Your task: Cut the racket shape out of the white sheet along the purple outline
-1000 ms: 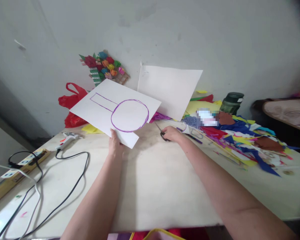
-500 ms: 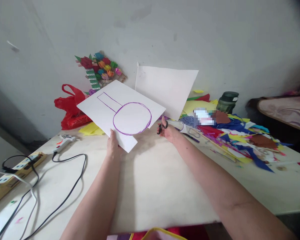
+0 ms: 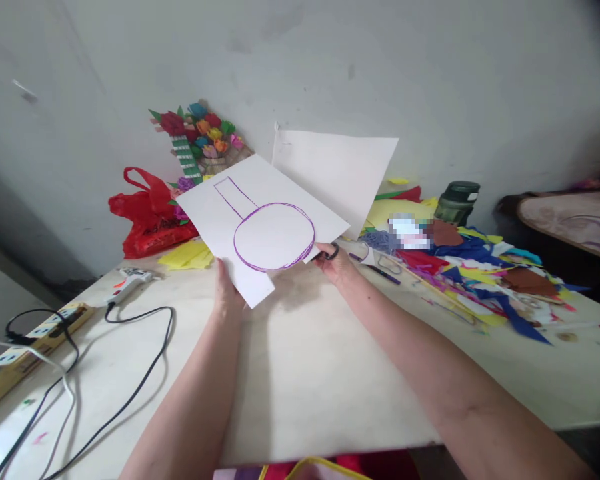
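A white sheet of paper [image 3: 280, 233] is held up over the table, tilted toward me. Drawn on it in purple are a large oval and a narrow rectangle joined to it at the upper left. Its lower edge is cut along part of the oval. My left hand [image 3: 227, 290] grips the sheet at its lower left edge, thumb in front, the other fingers hidden behind. At the lower right edge, my right hand [image 3: 334, 264] is closed on black-handled scissors [image 3: 333, 253]; their blades are mostly hidden at the paper.
Behind stands another white sheet [image 3: 337, 173]. Colourful paper flowers [image 3: 210, 137] and a red plastic bag [image 3: 147, 220] are at the back left. A glue gun [image 3: 125, 285], cords and a power strip [image 3: 37, 337] lie left. Paper scraps [image 3: 480, 260] and a dark bottle [image 3: 457, 202] are right.
The paper has shifted right and turned slightly in my left hand. My right hand has brought the scissors against the paper's lower right edge, where they were apart before.
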